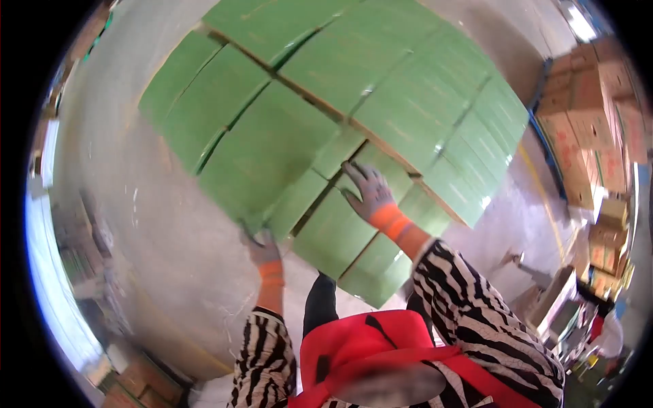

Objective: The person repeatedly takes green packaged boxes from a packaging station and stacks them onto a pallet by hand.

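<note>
Green cartons (pixel 265 143) lie side by side in a broad layer below me, with narrow dark gaps between them. My right hand (pixel 371 192), in a grey glove with an orange cuff, rests on the near cartons with its fingers spread. Its fingertips reach a gap beside a small green carton (pixel 333 234) at the near edge. My left hand (pixel 262 248), gloved the same way, is at the near left corner of the layer, fingers apart and slightly blurred. Whether its fingertips press on the carton's side is hard to make out.
Brown cartons (pixel 578 129) are stacked at the right on a blue pallet (pixel 547 160). A yellow line (pixel 541 194) runs along the grey floor (pixel 163 238). More brown boxes (pixel 139 381) stand at the lower left. A person (pixel 607 333) shows at the far right.
</note>
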